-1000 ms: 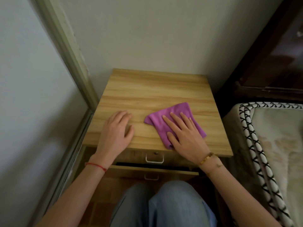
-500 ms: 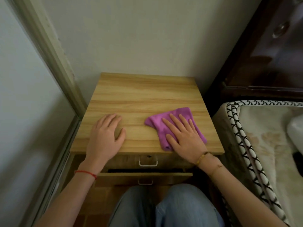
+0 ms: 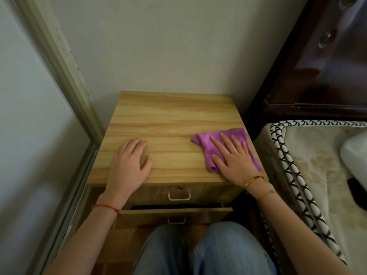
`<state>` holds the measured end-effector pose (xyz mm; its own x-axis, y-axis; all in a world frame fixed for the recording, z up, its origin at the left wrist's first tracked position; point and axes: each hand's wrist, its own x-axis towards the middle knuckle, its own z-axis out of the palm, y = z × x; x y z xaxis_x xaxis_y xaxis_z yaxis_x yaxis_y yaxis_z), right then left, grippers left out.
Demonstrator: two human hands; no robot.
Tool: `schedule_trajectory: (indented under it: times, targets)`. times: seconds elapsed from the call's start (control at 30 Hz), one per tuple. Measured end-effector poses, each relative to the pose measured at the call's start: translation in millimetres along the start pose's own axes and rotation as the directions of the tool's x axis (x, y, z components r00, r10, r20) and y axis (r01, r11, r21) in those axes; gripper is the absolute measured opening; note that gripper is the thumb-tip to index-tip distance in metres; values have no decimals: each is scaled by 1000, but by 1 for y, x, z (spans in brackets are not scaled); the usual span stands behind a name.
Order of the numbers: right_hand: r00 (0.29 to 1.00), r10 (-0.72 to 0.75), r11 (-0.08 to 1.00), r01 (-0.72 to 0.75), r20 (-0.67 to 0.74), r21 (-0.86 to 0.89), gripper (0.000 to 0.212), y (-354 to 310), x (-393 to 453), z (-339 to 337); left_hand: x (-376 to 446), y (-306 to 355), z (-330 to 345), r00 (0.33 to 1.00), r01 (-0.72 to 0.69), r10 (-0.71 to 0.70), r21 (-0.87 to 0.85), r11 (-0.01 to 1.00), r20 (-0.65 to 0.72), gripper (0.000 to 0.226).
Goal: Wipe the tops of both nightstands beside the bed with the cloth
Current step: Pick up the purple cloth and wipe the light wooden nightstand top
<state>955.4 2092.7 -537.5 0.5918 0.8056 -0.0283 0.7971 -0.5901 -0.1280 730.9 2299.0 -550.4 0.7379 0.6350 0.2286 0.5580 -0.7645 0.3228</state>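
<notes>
Pale walls meet in a corner behind one light wooden nightstand (image 3: pixel 170 124), with a grey-green frame (image 3: pixel 59 80) running down the left side. No writing or brand shows anywhere. On the left part of the top, the left hand (image 3: pixel 130 163) rests palm down, fingers relaxed and slightly bent, holding nothing; a red string bracelet (image 3: pixel 106 207) circles its wrist. Below the top are two drawers, each with one metal handle (image 3: pixel 179 195); the lower drawer (image 3: pixel 174 212) stands pulled out a little. On the right part of the top lies one purple cloth (image 3: pixel 222 135), reaching close to the right edge. The right hand (image 3: pixel 235 159) presses flat on it, fingers straight and spread; a gold bracelet (image 3: pixel 253 180) sits at the wrist. Further right is a mattress (image 3: pixel 309 167) with black-and-white piping, and a dark headboard (image 3: pixel 327 72) above it.
</notes>
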Motion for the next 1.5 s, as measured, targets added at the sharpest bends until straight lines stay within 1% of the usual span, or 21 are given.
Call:
schedule_trajectory:
  times: [0.07,0.13,0.2,0.27,0.33,0.43,0.53,0.63,0.7,0.8,0.83,0.87,0.97,1.03,1.13,1.2,1.27,1.37,1.4,1.43,1.5]
  targets:
    - [1000,-11,999,11,-17,-40,59,-10,-6,1,1,4,-2,1000,-1,1,-1,1000,1,49]
    - [995,-85,994,81,-58,-69,61,-18,-20,3,3,13,-2,1000,-22,22,1,1000,-1,49]
    - [991,-124,989,118,-59,-89,64,-14,-28,-1,6,23,-2,999,-50,49,3,999,11,50]
    - [992,-105,992,101,-67,-70,66,-6,-25,-7,9,32,0,997,-77,77,-1,997,25,50]
    - [991,-77,997,75,-106,-14,67,-2,-26,-6,12,40,2,995,-99,99,-13,995,26,51]
    - [986,-44,998,50,-159,31,69,5,-49,2,18,46,7,993,-110,110,-18,994,37,51]
    - [992,43,997,-36,-122,65,69,23,-52,1,22,46,11,992,-114,114,-11,993,53,51]
    - [986,118,993,-115,-118,33,70,33,-29,-3,23,44,13,993,-101,101,-11,995,63,52]
    - [988,85,996,-85,-133,3,67,29,-29,-2,22,44,14,993,-97,98,-13,995,66,52]
    - [992,-46,999,48,-116,15,62,23,-53,2,19,42,16,993,-99,100,-23,995,56,53]
    - [991,-69,997,71,-111,16,62,28,-55,2,18,42,17,994,-95,96,-28,995,52,53]
    - [993,-64,998,66,-101,18,62,36,-50,0,18,43,17,994,-91,92,-27,996,50,53]
    - [995,64,998,-62,-79,27,62,48,-14,-6,17,44,19,996,-76,77,-23,997,55,54]
    - [993,71,997,-70,-93,16,64,35,2,-7,18,43,19,996,-71,73,-30,997,55,55]
    - [993,-81,995,85,-88,46,68,3,-9,4,17,44,19,997,-47,49,-37,998,54,56]
    - [983,-168,983,173,-71,58,69,3,-19,7,17,45,18,998,-37,39,-42,998,50,56]
    - [986,-148,987,152,-79,49,73,22,-6,4,17,45,18,998,-42,45,-52,998,48,56]
    - [997,38,999,-37,-65,22,69,48,33,-7,16,44,17,998,-40,44,-70,997,54,55]
    - [996,58,998,-58,-64,15,67,45,42,-8,15,44,17,998,-36,39,-71,997,52,55]
    - [997,47,999,-46,-68,13,67,36,46,-7,15,44,16,998,-32,36,-71,997,51,55]
    - [996,-44,998,47,-82,45,66,13,39,-1,15,44,17,998,-31,35,-60,998,50,56]
